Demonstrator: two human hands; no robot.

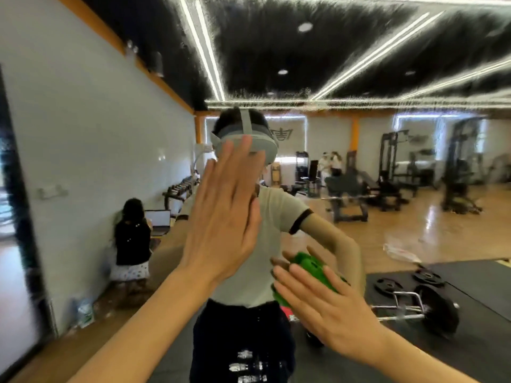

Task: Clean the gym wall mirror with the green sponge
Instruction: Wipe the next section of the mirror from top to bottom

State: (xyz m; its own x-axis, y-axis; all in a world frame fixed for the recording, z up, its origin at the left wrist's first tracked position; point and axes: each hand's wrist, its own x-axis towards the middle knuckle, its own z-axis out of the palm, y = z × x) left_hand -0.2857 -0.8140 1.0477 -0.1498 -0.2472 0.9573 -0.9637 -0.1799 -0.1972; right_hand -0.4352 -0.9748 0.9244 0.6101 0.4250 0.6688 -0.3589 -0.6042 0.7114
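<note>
Against the mirror point(414, 217) glass, the right hand point(331, 302) presses the green sponge point(315, 275) with straight, spread fingers, so the grip is wide and flat, likely to push the sponge evenly over the surface. Left of the sponge and higher on the mirror, the left hand point(224, 214) lies flat with fingers straight, holding nothing, probably to steady the body.

black ceiling point(276, 51) with light strips, wooden floor point(401, 230), weight machines point(392, 167), barbell point(414, 308) on dark mat
</note>
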